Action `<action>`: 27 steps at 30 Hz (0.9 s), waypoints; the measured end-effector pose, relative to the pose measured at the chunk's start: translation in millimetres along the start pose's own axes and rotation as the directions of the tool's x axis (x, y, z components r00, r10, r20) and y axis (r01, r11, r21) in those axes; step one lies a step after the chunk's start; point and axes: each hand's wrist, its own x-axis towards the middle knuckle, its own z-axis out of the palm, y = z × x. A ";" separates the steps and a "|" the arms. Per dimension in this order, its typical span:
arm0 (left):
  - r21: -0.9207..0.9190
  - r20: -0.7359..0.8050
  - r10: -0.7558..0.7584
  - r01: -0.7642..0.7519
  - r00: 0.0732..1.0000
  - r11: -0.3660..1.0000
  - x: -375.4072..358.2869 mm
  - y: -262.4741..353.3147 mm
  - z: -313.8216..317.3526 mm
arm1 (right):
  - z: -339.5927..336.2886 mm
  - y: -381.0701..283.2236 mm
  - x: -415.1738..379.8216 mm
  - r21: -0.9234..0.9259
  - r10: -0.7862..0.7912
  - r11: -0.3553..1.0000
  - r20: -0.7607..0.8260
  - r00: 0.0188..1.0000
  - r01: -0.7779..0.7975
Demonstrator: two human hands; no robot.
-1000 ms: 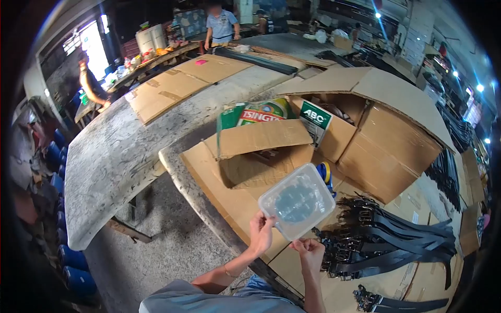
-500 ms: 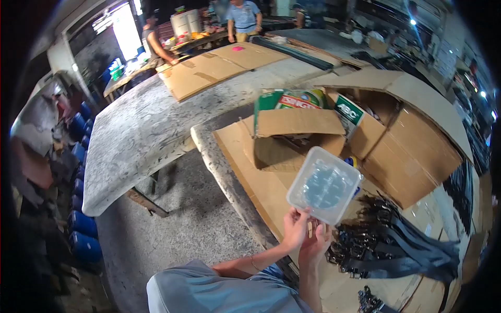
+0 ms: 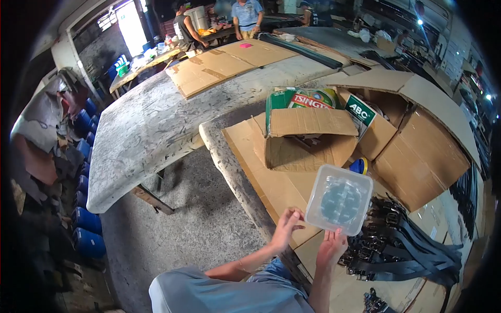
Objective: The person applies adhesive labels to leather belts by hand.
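Observation:
A translucent square plastic container with dark bluish contents showing through is held up over the cardboard-covered table. My right hand grips it at its lower edge, thumb on the near face. To the left, my left hand is apart from the container, fingers loosely bent and separated, with nothing visible in them. Beside the container on the right lies a heap of black belts with metal buckles. A blue-and-yellow round object, perhaps a tape roll, sits just behind it.
An open cardboard box and a larger carton stand behind the container. A smaller clump of buckles lies near the front. Left stand a stained white table and blue barrels. Several people are at the back.
My left hand has come off the container and moved left, its fingers parting. My right hand keeps hold of the container, which has shifted right and slightly down in view.

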 end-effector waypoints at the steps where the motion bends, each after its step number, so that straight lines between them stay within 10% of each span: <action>1: 0.016 0.080 0.000 -0.001 0.997 1.000 2.1 12.2 -2.3 | -9.0 0.1 1.7 -0.051 0.004 0.999 0.072 0.997 0.000; 6: 0.192 0.241 -0.236 0.193 0.941 0.962 6.8 51.6 -1.7 | -41.2 11.9 2.7 -0.353 0.170 0.924 0.041 0.985 -0.145; 10: 0.167 0.230 -0.210 0.174 0.950 0.970 9.2 43.1 -12.9 | -29.9 -4.8 5.5 -0.415 0.271 0.875 -0.007 0.963 -0.249; 12: 0.193 0.181 -0.151 0.116 0.972 0.974 8.6 43.3 -11.3 | -34.5 -18.8 6.0 -0.281 0.321 0.930 0.305 0.897 -0.237; 16: 0.169 0.106 -0.108 0.089 0.989 0.982 -6.4 45.2 -2.7 | -68.4 -50.9 16.1 -0.451 0.459 0.822 0.164 0.873 -0.347; 24: 0.013 0.031 -0.058 0.058 0.998 0.998 -34.1 60.0 66.1 | -82.2 -4.8 156.2 -0.581 -0.050 0.807 0.112 0.992 0.106; 27: -0.075 0.043 -0.104 0.107 0.994 0.991 -47.5 67.3 91.3 | -74.5 15.1 184.5 -0.885 -0.341 0.434 0.009 0.940 0.166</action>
